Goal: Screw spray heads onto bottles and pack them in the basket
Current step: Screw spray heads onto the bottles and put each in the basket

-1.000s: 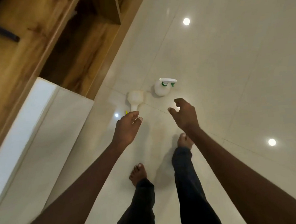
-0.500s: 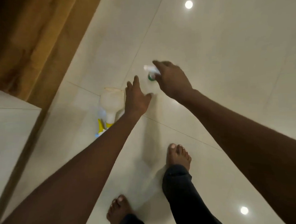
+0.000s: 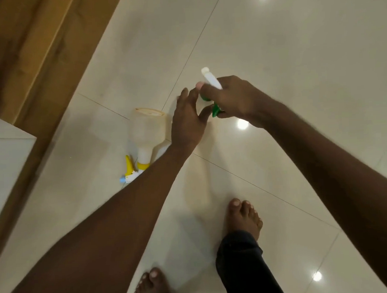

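Note:
My right hand (image 3: 230,98) is closed around the green-and-white spray head (image 3: 210,80) of an upright bottle; the white nozzle sticks out above my fingers and the green trigger shows below them. The bottle's body is hidden behind my hands. My left hand (image 3: 186,122) is spread open just left of it, fingers apart, at the hidden bottle's side; I cannot tell if it touches. A second white bottle (image 3: 147,131) lies on its side on the floor to the left, with a yellow spray head (image 3: 130,168) fitted on its neck. No basket is in view.
Glossy cream floor tiles (image 3: 295,49) reflect ceiling lights. A wooden cabinet front (image 3: 23,54) runs along the upper left, and a white counter corner (image 3: 5,153) juts in at the left edge. My bare feet (image 3: 242,215) stand just below the bottles.
The view has dropped closer to the floor. My right hand has closed over the green spray head, and my left hand has swung from the lying bottle toward the upright one.

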